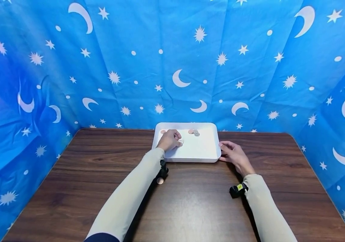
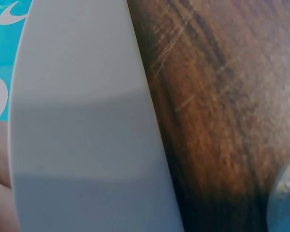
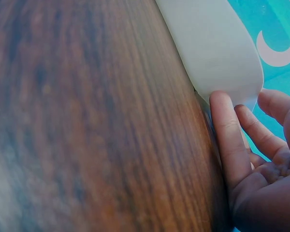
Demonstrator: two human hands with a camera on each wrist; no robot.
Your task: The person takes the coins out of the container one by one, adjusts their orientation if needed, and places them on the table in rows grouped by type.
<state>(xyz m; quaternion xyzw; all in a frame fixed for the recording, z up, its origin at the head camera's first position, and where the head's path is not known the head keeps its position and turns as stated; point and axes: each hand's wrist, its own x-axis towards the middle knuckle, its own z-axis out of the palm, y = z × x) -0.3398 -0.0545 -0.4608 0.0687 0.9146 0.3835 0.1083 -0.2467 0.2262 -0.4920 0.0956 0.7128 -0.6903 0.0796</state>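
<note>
A white rectangular tray stands at the back of the table. My left hand reaches over its left side, fingers bent, and pinches a silvery coin close over the tray floor. In the left wrist view the tray wall hides most of that hand. My right hand touches the tray's near right corner. In the right wrist view its fingers lie extended against the outer wall, the thumb near the rim. Copper coins and silvery coins lie together at the tray's far side.
Another copper coin lies in the tray's far left corner. One coin is on the wooden table, beside the left wrist camera. A blue cloth with moons and stars hangs right behind the tray and along both sides.
</note>
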